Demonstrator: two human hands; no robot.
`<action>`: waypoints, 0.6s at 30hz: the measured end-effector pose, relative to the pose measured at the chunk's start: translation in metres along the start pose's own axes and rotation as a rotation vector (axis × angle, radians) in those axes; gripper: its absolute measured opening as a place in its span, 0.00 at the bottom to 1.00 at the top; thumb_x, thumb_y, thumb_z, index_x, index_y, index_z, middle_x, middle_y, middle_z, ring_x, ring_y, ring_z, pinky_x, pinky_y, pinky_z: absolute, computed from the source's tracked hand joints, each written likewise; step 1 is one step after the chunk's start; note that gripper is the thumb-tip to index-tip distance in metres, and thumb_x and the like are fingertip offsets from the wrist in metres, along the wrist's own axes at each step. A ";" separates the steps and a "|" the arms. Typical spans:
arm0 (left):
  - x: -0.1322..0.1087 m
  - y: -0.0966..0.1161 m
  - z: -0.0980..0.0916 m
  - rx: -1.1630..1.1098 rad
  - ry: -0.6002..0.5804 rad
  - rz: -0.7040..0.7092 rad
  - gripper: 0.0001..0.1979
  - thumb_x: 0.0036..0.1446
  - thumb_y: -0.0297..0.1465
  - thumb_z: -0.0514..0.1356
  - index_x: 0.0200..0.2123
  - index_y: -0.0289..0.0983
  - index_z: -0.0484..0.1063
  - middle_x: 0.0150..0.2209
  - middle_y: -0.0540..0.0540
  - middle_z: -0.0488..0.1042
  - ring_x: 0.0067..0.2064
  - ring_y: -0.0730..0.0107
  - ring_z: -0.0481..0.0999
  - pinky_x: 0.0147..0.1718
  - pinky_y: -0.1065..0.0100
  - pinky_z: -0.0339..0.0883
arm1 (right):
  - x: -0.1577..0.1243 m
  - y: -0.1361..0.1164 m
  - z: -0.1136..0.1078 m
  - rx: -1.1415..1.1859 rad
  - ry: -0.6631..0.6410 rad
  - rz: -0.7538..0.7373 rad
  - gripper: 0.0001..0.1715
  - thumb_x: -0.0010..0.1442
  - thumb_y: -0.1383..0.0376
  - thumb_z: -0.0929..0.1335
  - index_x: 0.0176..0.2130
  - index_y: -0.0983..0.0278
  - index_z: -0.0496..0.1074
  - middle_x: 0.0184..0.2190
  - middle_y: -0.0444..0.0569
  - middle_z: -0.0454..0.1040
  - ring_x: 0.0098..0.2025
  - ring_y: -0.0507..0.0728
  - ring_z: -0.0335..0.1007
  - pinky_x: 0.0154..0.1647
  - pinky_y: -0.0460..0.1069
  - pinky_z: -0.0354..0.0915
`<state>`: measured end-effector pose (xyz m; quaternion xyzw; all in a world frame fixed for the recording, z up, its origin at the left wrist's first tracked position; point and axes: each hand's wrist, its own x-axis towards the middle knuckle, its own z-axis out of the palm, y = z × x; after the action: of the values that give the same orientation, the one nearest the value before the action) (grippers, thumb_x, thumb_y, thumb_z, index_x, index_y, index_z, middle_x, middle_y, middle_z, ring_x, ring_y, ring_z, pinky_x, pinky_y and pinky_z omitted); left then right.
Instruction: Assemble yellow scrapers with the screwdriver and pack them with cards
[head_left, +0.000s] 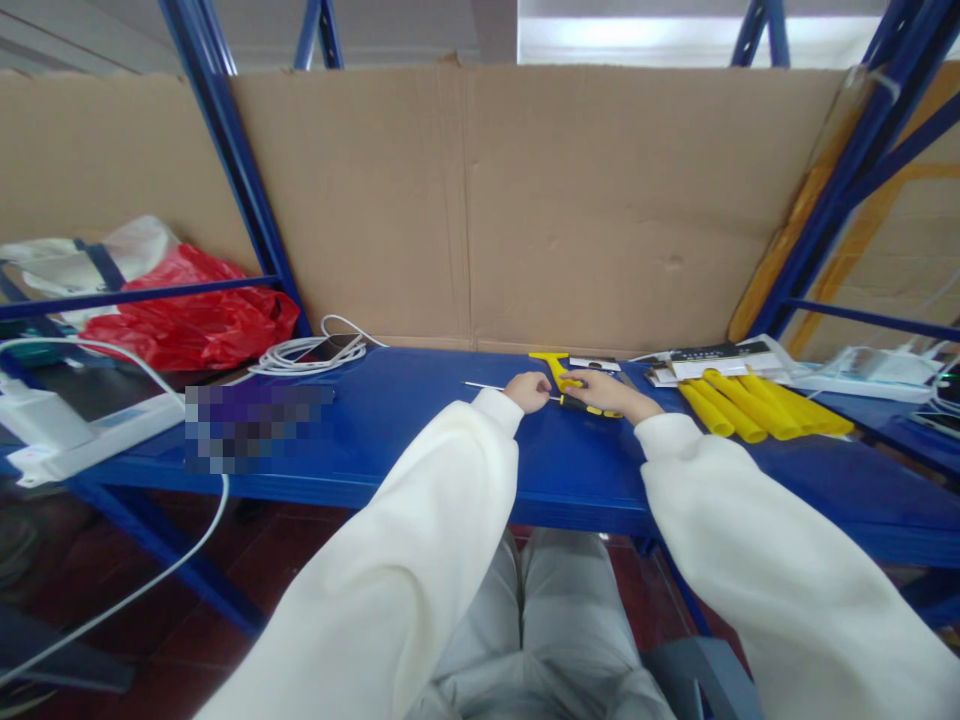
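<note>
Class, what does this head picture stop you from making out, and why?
In the head view:
- What, if anything, the left hand grips: its own back hides it.
- Whether the thin rod meets the black-and-yellow handle: the left hand covers the gap.
- Print on the black-and-white packet: too small.
- Inside the red bag: hidden by plastic.

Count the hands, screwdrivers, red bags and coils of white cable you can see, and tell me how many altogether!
Hands: 2, the left hand and the right hand
Screwdriver: 1
Red bag: 1
Coil of white cable: 1
Total: 5
</note>
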<state>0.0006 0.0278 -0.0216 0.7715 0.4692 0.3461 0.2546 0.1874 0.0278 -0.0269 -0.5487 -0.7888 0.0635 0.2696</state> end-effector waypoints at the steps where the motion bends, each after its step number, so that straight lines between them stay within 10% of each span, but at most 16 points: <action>1: 0.000 0.000 0.000 0.002 -0.003 0.003 0.14 0.43 0.16 0.63 0.18 0.41 0.70 0.26 0.50 0.79 0.38 0.65 0.81 0.50 0.67 0.73 | 0.003 0.000 0.003 0.001 -0.007 -0.005 0.14 0.59 0.66 0.69 0.44 0.58 0.82 0.46 0.52 0.81 0.51 0.63 0.77 0.56 0.57 0.70; 10: 0.000 -0.002 0.001 0.011 0.017 0.000 0.13 0.45 0.16 0.63 0.22 0.41 0.73 0.28 0.49 0.80 0.40 0.63 0.82 0.51 0.65 0.73 | 0.005 -0.009 0.003 -0.133 -0.002 0.063 0.15 0.57 0.73 0.67 0.40 0.62 0.79 0.43 0.53 0.82 0.44 0.60 0.78 0.51 0.53 0.70; 18: -0.003 -0.005 0.003 -0.067 0.055 -0.026 0.30 0.47 0.16 0.64 0.55 0.35 0.75 0.41 0.40 0.82 0.49 0.55 0.82 0.56 0.61 0.70 | -0.009 -0.019 -0.005 0.065 0.209 0.043 0.17 0.57 0.66 0.68 0.46 0.64 0.78 0.35 0.50 0.81 0.35 0.57 0.74 0.42 0.50 0.69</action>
<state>-0.0005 0.0274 -0.0277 0.7465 0.4742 0.3796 0.2718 0.1761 0.0109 -0.0180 -0.5601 -0.7419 0.0371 0.3668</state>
